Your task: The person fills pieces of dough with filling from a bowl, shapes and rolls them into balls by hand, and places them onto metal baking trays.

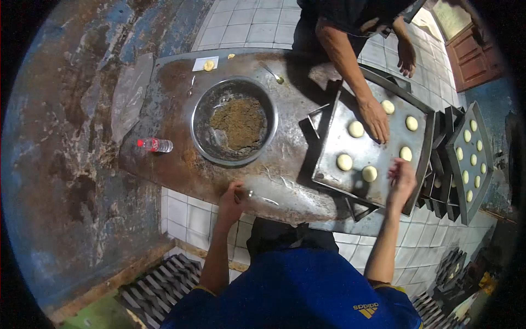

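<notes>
My left hand (232, 198) is closed at the near table edge, around the dark handle of a thin metal utensil (264, 198) whose shiny end points right; its exact kind is unclear. Over the right part of a metal baking tray (329, 173), my right hand (402, 180) has its fingers bent and apart, with nothing visible in them. Just beyond its fingertips sits a pale round dough ball (405, 154). Another dough ball (370, 174) lies to its left, with several more across the tray.
Across the table, a co-worker's hand (375, 119) reaches onto the tray. A metal bowl (196, 143) holds a brown crumbly mix (238, 123). A small bottle (156, 145), a spoon (272, 73) and a dough piece (209, 65) lie about. At right stands a second tray (466, 209) of dough balls.
</notes>
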Tool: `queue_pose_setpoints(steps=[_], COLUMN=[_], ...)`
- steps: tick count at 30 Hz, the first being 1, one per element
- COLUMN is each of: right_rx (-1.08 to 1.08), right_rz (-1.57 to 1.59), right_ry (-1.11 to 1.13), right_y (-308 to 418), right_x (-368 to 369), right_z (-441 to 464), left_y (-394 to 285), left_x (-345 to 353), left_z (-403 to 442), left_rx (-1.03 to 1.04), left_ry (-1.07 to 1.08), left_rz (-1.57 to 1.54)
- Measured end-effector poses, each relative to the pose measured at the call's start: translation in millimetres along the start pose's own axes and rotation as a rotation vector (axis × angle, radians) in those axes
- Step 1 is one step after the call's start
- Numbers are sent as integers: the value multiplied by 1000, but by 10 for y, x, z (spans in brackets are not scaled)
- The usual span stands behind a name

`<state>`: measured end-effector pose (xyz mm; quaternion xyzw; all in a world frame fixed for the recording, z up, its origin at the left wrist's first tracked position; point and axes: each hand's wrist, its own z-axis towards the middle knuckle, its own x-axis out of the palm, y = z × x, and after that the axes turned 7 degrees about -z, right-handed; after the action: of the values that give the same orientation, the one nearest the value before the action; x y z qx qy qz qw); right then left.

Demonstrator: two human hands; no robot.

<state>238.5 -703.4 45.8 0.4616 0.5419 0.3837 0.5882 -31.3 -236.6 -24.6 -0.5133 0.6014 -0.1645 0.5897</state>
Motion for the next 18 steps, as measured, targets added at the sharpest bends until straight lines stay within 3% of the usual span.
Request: queue_pose_setpoints(steps=[3,7,10,12,14,15,16,18], right_rx=[47,-179,-326,-369,-295,-296,-191,-93], right_rz=[-51,-282,-507,-624,-848,-850,-882,-842], right_ry=[357,679,683,643,563,550,548,511], right_y=[877,1252,535,106,-55,-41,-23,-356], right_x=[1348,3031,4358,4946,5331,5432,5479,5592], right_z=[-458,-403,-25,164,261,246,203,273], left_y=[22,429,1590,2188,3388,3339,3295,3324], left_x=[-350,-883,-1109,-1450,-1714,-1851,-1955,-2043], left_z=[46,0,-371,-796,-1480,-1617,-1710,-1753], left_rx=[38,-148,-256,-565,47,-366,-647,-834], left_ry=[63,73,-79,-129,-112,-60,-67,-41], left_rz=[-89,-279,-469,-557,134,-140,-306,-427])
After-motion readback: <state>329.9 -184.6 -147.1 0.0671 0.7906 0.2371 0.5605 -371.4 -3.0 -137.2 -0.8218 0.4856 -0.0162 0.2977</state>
